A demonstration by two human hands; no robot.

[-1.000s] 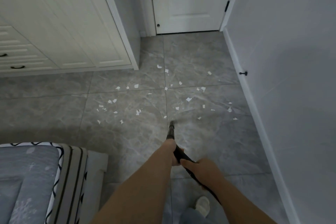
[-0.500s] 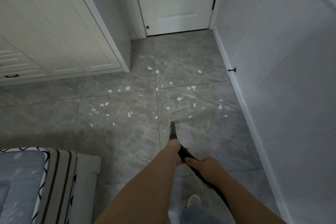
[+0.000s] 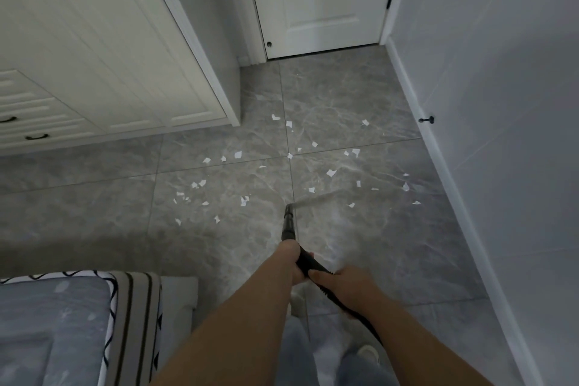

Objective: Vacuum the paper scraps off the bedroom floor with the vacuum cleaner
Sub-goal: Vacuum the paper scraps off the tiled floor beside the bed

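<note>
Standing on a grey marble-tile floor (image 3: 219, 247) between a white wardrobe (image 3: 103, 50) on my left and a pale wall (image 3: 501, 103) on my right, I face a closed white door (image 3: 322, 0), with a corner of the bed (image 3: 62, 323) at lower left. Both my hands are close together, clamped on the vacuum cleaner's black wand (image 3: 289, 222): my left hand (image 3: 293, 263) wraps the wand higher up, my right hand (image 3: 347, 285) grips just behind it, where the hose trails back. The wand's tip sits low over the tiles, ahead of my hands. White paper scraps (image 3: 241, 200) lie scattered beyond and to both sides of the tip, none touching it. I judge slow, overlapping sweeps outward, tip kept near the floor, would work best.
</note>
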